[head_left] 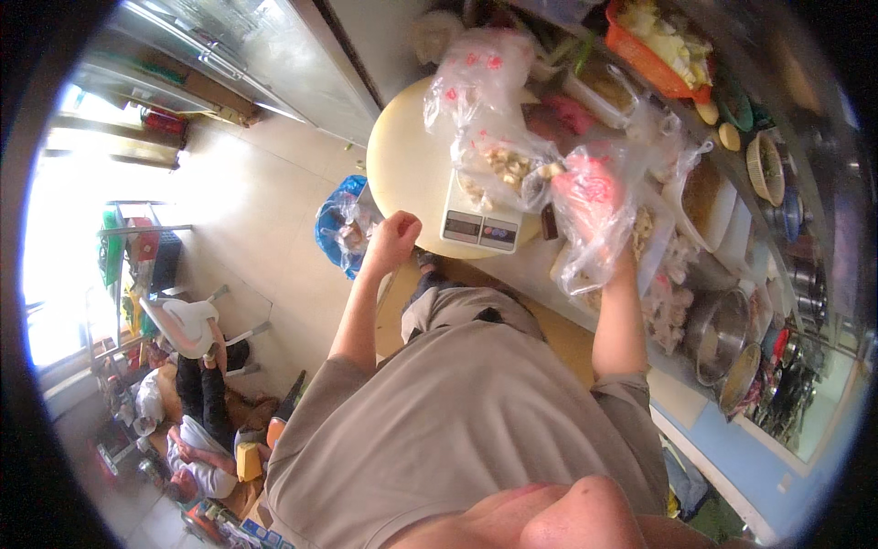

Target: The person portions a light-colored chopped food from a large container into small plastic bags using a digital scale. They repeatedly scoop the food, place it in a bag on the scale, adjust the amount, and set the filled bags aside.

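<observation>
1. Head view showed a crowded counter (732,439) and pale tiled floor (274,192).
2. Left hand (393,240) was curled shut, empty, beside the scale (482,215).
3. Right hand (594,197), gloved in a plastic bag (590,229), fingers spread, hovered by the food bag (503,165) on the scale.

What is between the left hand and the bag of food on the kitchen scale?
Nothing visible. The left hand is a closed fist beside the scale, apart from the clear bag on it. The right hand, inside another plastic bag, is on the far side.

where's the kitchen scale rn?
In the head view, the kitchen scale sits upper centre, at the near edge of the round cutting board, under a clear bag of food, between the left hand and right hand.
</observation>
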